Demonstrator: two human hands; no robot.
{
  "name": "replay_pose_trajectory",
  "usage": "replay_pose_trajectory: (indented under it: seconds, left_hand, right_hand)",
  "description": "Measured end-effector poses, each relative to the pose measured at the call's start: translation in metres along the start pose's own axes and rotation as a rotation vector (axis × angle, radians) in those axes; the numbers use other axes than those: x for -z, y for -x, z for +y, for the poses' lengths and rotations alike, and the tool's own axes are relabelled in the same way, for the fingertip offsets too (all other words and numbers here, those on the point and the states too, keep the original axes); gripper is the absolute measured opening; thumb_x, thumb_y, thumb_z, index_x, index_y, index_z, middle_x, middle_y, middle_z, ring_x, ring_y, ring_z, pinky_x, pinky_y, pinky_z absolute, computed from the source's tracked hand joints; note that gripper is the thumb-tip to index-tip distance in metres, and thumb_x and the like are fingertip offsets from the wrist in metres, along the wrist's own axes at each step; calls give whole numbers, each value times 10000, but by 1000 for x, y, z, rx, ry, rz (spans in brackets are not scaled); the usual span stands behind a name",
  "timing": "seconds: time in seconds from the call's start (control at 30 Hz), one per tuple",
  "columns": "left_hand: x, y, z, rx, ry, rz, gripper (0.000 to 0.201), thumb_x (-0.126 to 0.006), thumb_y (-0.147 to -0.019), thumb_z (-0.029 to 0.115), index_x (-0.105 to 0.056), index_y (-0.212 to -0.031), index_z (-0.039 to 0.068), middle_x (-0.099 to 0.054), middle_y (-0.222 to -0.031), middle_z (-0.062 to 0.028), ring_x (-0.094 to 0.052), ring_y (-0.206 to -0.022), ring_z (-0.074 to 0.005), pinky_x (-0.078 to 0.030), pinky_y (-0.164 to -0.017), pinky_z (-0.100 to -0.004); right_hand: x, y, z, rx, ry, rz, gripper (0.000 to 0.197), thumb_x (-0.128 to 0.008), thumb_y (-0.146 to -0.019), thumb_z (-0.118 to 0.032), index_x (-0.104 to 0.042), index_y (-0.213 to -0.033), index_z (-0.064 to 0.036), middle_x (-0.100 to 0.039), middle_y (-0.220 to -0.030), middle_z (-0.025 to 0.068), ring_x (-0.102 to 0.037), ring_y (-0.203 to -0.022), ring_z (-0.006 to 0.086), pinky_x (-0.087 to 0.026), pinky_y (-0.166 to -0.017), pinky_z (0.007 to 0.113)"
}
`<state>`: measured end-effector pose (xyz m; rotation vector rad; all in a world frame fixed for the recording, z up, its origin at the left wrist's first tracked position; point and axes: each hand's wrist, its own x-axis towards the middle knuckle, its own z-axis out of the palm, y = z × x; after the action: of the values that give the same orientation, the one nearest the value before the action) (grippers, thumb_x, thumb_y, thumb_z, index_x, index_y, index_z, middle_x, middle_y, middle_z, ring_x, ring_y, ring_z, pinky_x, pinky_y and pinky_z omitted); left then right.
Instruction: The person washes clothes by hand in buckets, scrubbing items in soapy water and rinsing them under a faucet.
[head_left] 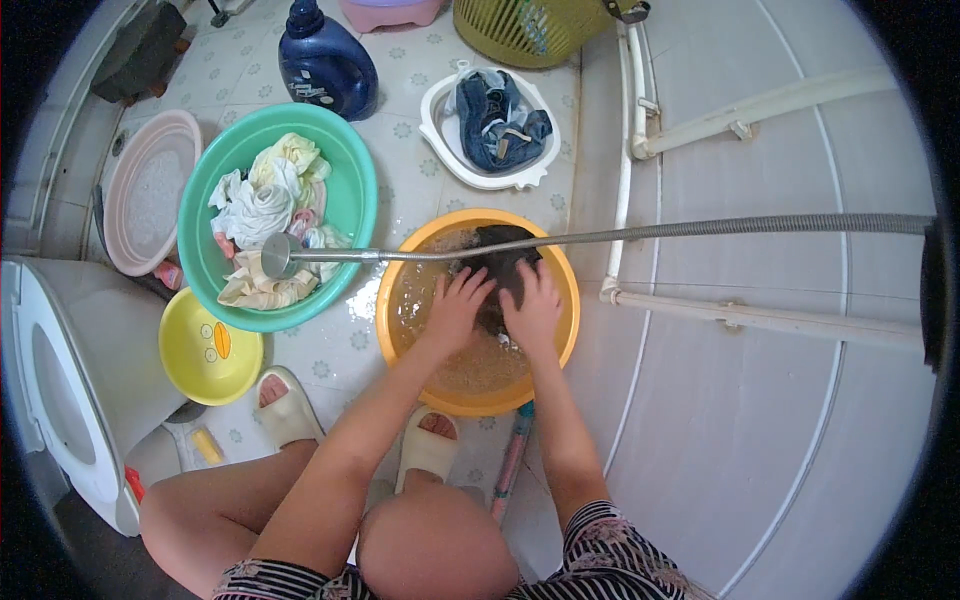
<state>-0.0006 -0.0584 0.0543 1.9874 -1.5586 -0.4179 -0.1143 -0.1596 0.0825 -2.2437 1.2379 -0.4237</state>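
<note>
Both my hands reach into a round orange basin of murky, brownish water. A dark, wet cloth item lies against its far side, partly under water; its exact kind cannot be made out. My left hand rests at the cloth's near left edge, fingers spread. On the cloth's right side is my right hand, its fingers also apart and touching it. Neither hand is closed around anything. Above the basin's far part stretches a metal shower hose, ending in a round shower head over the green basin.
Left stands the green basin with pale clothes, near a yellow bowl, pink basin and toilet. Beyond are a blue detergent bottle, a white basin with denim and an olive basket. White pipes line the right wall.
</note>
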Motion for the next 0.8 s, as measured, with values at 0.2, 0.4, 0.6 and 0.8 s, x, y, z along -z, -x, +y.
replay_pose_trajectory:
  seconds: [0.2,0.4,0.6,0.8]
  left_hand:
    - [16,30,-22,21,-301,-536,243,-617,-699,106,-646,-940,113,-629,-972,-13,-545,-989,-224,-414,-845,-390]
    - [58,24,18,301,-225,-384,927,-810,-604,325,-344,-1379,123,-378,-1356,-185,-417,-1208,-353,-368,-988,-468]
    - [-1,40,-10,360,-272,-688,1205,-792,-646,347,108,-1446,375,-141,-1488,-208,-152,-1341,-475,-204,-1076,-540]
    - [-11,13,-42,370,-275,-501,655,-646,-734,246,-431,-1352,212,-354,-1347,-252,-394,-1178,-462,-305,-1037,-469]
  right_hand:
    - [5,39,2,-97,-164,-511,301,-637,-819,-281,-588,-1061,-109,-478,-1262,183,-484,-1097,377,-379,-931,448]
    - [-33,38,1,-103,123,-174,546,-576,-844,-405,-417,-1327,-206,-323,-1393,223,-360,-1212,460,-281,-965,609]
    - [-75,35,25,-87,400,-391,730,-491,-849,-520,-213,-1465,-245,-87,-1521,177,-120,-1332,516,-143,-964,734]
    - [-76,-17,49,-133,236,-580,764,-526,-827,-538,-314,-1424,-108,-191,-1495,171,-204,-1334,436,-204,-1052,581]
